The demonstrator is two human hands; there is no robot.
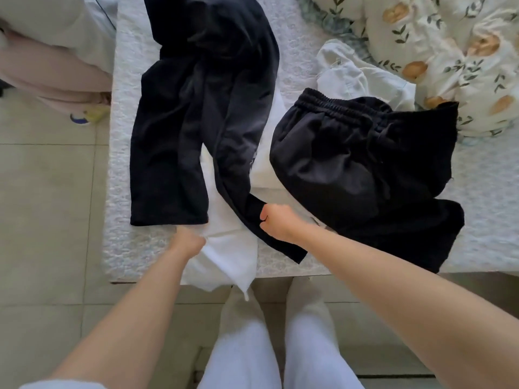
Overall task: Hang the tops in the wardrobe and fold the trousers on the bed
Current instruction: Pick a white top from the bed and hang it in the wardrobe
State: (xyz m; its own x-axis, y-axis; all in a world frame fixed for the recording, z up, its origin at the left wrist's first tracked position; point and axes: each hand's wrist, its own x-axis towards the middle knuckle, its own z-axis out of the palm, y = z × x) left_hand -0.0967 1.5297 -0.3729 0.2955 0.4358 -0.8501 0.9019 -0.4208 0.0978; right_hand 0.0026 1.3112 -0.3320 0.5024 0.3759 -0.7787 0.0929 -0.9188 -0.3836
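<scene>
The long black trousers (196,108) lie spread on the white textured bed (491,206), waist far from the person and the two legs running back toward the near edge. One leg lies straight and flat on the left. The other slants to the right, so the long axes fork apart instead of lying together.

The right hand (273,223) is closed in a fist on the slanted leg a little above its hem, fingers wrapped round the black cloth. The left hand (189,240) sits just below the hem corner of the straight leg. Its fingers are curled and tucked into the edge of a thin white garment (230,248) that lies under the trousers and hangs over the bed edge. It seems to grip that cloth, though the fingertips are hidden.

The slanted leg lies to the right of the straight one, and the right hand already holds it. A fold would probably need that leg carried leftward onto its partner. The white garment underneath may drag along with it.

To the right sits a crumpled black garment with an elastic drawstring waist (351,164), resting partly on a pale bundle (359,77), and beyond these lies a leaf-printed quilt (449,51).
</scene>
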